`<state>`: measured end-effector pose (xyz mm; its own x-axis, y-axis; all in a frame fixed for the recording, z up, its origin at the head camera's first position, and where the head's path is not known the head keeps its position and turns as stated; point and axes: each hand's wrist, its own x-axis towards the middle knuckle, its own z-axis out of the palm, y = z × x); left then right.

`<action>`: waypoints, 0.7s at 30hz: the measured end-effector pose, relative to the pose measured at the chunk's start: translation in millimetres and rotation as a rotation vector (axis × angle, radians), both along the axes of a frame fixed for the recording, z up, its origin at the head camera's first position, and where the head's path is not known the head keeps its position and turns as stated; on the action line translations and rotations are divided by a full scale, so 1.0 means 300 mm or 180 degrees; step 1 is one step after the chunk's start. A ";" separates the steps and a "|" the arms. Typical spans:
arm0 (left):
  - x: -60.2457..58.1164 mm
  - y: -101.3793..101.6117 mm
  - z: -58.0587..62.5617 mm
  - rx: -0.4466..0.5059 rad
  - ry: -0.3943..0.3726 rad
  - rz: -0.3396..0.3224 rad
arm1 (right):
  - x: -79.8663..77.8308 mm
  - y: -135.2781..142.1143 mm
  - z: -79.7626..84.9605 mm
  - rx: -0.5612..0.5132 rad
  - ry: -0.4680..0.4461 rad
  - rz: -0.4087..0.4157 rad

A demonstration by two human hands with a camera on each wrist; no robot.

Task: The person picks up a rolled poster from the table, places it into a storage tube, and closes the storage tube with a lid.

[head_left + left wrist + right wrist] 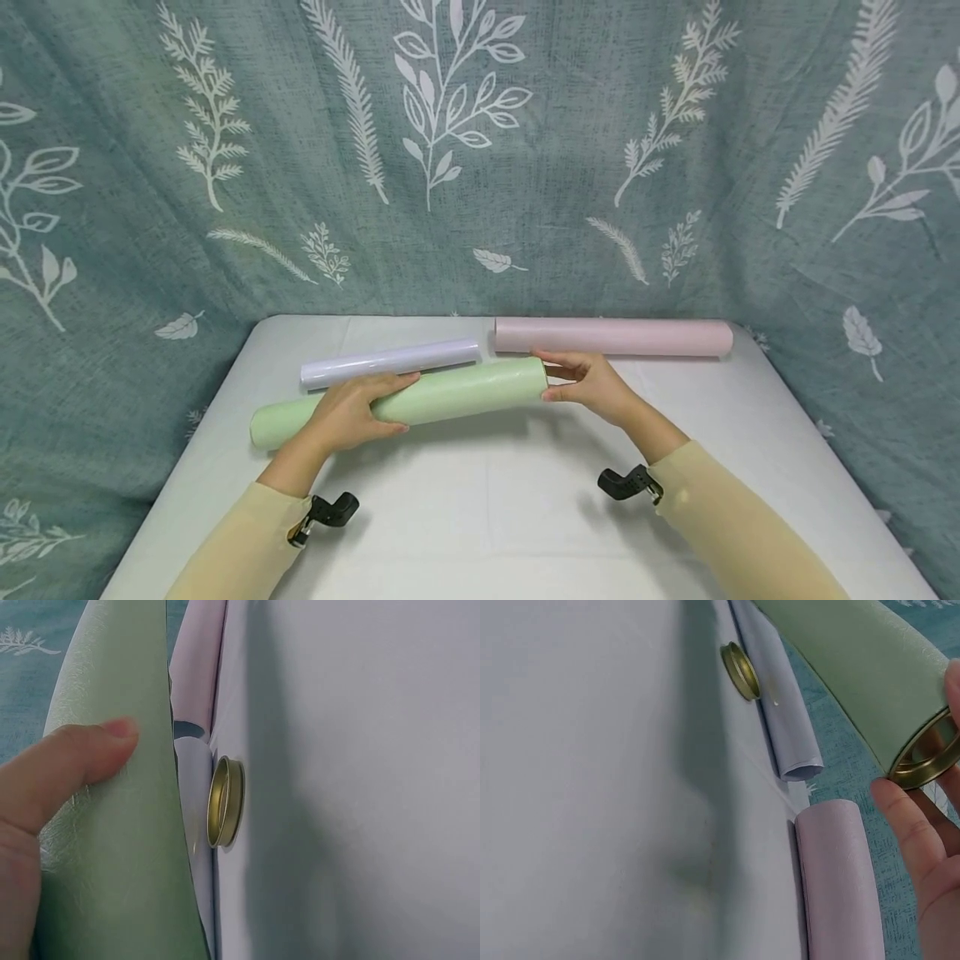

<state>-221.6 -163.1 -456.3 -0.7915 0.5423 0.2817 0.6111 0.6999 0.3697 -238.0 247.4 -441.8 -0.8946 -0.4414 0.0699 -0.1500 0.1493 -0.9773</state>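
A long pale green tube lies tilted across my hands, with its right end higher than its left. My left hand grips it left of its middle, the thumb lying along its side in the left wrist view. At the right end, my right hand holds the rim between spread thumb and fingers. That end has a gold metal rim with a recessed, shiny inside. A loose gold metal ring-shaped cap stands on edge on the table beside the lavender roll; in the head view the green tube hides it.
The lavender roll lies just behind the green tube. A pink roll lies along the back edge of the white-covered table. Leaf-patterned teal cloth hangs behind and at both sides. Black camera mounts stick out from both wrists.
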 end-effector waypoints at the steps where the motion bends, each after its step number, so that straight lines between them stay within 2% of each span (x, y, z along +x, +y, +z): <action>1: 0.002 0.000 -0.001 -0.0011 -0.0005 -0.0006 | 0.000 0.002 -0.002 0.0019 -0.0001 0.0016; 9: -0.003 0.003 0.005 0.0069 -0.0131 -0.0003 | -0.003 0.016 0.012 0.0118 0.0007 0.0048; 21: -0.014 -0.002 0.011 0.0033 -0.0325 0.0033 | -0.014 0.018 0.014 -0.0017 0.0011 0.0141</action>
